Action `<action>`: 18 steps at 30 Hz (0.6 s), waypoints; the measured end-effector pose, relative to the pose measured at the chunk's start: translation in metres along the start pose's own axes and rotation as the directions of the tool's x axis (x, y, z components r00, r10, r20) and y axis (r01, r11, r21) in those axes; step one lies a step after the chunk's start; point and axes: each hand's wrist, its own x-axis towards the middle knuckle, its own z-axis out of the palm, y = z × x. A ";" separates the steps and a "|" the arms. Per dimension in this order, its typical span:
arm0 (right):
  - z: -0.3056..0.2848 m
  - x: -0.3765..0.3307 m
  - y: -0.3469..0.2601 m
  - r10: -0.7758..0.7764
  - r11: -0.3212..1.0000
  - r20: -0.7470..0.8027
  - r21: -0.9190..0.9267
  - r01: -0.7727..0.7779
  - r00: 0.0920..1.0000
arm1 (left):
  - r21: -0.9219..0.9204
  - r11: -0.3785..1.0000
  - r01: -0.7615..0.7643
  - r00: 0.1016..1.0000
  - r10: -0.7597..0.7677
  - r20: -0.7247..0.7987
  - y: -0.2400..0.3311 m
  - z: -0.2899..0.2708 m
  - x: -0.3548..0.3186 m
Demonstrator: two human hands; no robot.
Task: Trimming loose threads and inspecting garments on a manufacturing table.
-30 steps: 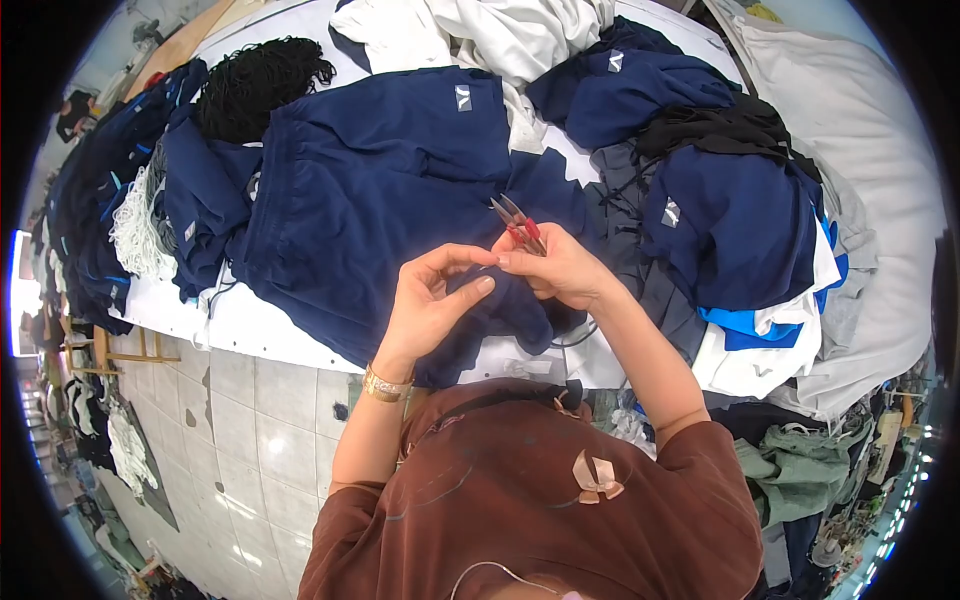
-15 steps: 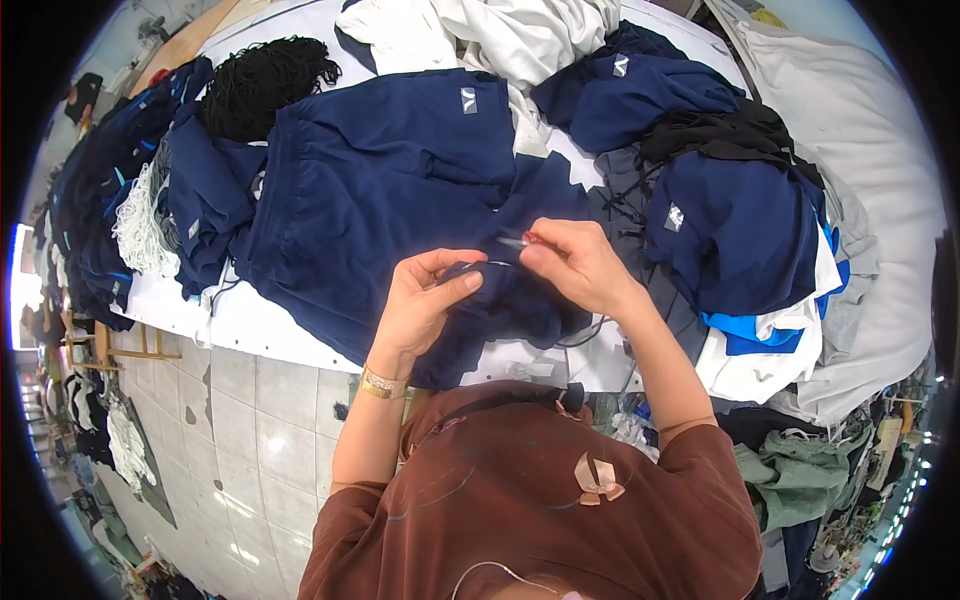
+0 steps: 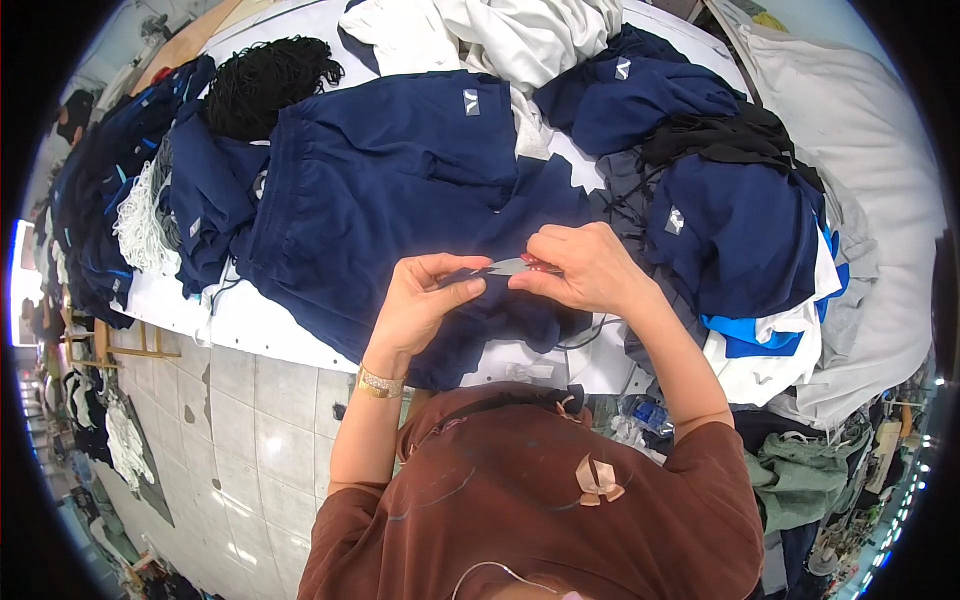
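Observation:
Navy shorts (image 3: pixel 360 190) with a gathered waistband and a small light patch lie spread on the white table in front of me. My left hand (image 3: pixel 425 297) pinches a bit of their navy cloth between thumb and fingers, lifted above the rest. In my right hand (image 3: pixel 590 268) is a pair of thread snips, red at the grip, held closed in by the fingers. The pale pointed snip blades (image 3: pixel 511 266) reach left to the pinched cloth, close to my left fingertips. Whether the blades touch the fabric, I cannot tell.
Black cords (image 3: pixel 270 85) and white cords (image 3: pixel 145 230) lie bundled at the left beside more navy garments. White cloth (image 3: pixel 540 40) is heaped at the back. On the right sits a pile of navy garments (image 3: pixel 740 235). The white table's front edge (image 3: pixel 290 335) runs before me.
My right hand has lowered slightly and turned, bringing the snip blades down level with the pinched cloth. The left hand has hardly moved and keeps its pinch.

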 end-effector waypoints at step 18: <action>0.003 -0.003 -0.001 0.000 1.000 -0.031 -0.014 -0.001 1.000 | 0.073 0.997 0.006 1.000 -0.005 -0.012 0.002 0.005 -0.001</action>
